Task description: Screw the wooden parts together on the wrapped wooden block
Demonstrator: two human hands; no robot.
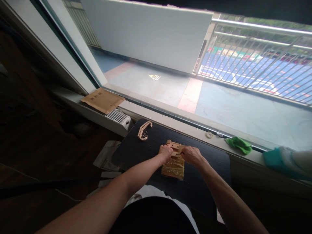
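Holding what may be a dark tool [180, 153], the right hand [192, 155] sits at a drilled wooden piece [176, 146], gripped by the left hand [165, 153], beside a yellowish block [172, 169] on a black table [135, 152]; curved wooden strips [141, 130] lie farther left.

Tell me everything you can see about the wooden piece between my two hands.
The wooden piece is pale brown and looks like wood, with small dark round spots, apparently holes, on its face. It lies crosswise over the black table, at the far edge of a yellowish-brown block; whether it rests on that block is unclear. The left hand grips its left part. The right hand is at its right end, holding a thin dark tool against or near it.
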